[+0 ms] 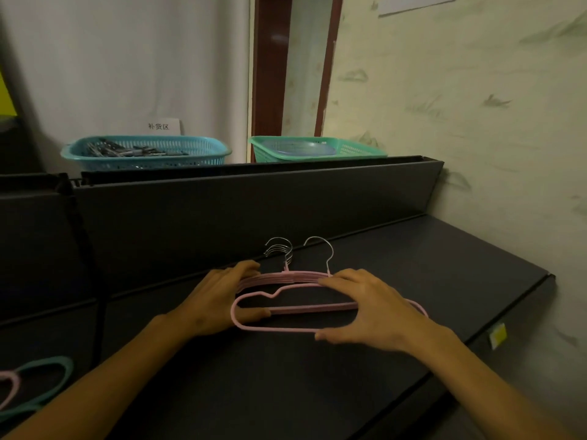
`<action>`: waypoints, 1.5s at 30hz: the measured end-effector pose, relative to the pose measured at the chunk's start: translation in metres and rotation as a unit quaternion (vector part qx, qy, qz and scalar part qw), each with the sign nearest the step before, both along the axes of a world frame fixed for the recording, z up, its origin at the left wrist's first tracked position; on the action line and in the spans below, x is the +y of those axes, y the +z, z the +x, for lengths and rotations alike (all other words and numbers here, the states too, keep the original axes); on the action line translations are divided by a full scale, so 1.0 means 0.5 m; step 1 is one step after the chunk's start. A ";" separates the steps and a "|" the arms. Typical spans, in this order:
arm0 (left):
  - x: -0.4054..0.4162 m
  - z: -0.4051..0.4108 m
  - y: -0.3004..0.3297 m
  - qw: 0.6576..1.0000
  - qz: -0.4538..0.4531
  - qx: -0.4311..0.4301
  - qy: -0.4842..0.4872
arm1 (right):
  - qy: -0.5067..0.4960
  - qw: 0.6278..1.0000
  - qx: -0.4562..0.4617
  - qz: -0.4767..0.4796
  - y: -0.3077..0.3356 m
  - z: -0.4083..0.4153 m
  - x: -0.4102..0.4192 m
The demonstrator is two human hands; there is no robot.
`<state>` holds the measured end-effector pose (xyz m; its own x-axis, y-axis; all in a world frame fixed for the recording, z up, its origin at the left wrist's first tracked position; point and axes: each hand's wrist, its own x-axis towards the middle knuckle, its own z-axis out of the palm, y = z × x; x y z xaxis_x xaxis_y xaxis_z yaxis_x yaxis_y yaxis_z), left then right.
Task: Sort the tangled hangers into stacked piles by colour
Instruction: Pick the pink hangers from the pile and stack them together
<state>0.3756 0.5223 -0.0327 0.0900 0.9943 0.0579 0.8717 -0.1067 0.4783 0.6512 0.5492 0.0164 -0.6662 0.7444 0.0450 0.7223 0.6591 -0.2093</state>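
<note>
Right now both your hands are on the stack of pink hangers (286, 277) lying on the dark shelf (397, 255). Your left hand (219, 300) grips the stack's left end — fingers curled over the top edges, thumb poking through the lower loop. Your right hand (365, 306) spans the right end in a wide pinch, fingers on the upper bars, thumb down by the bottom rail. Metal hooks (281, 249) bunch together at the back, one hook (320, 249) stands apart to the right.

Shelf is dark grey metal with a raised back panel (254, 198); patterned pale wall (476, 106) to the right, a yellow tag (497, 335) on the shelf's right edge. Lower left corner — a teal hanger (47, 376) and a pink hanger (9, 389), partly cut off.

Behind the panel, a blue basket (146, 152) holds what look like grey clips; a green basket (317, 149) holds a pale round plate-like item, hard to tell. A paper label (160, 126) stands behind the blue basket.
</note>
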 end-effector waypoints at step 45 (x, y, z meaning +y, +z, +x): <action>-0.080 -0.102 -0.015 0.991 0.043 -0.089 0.092 | 0.035 0.997 -0.010 -0.066 -0.028 -0.158 0.107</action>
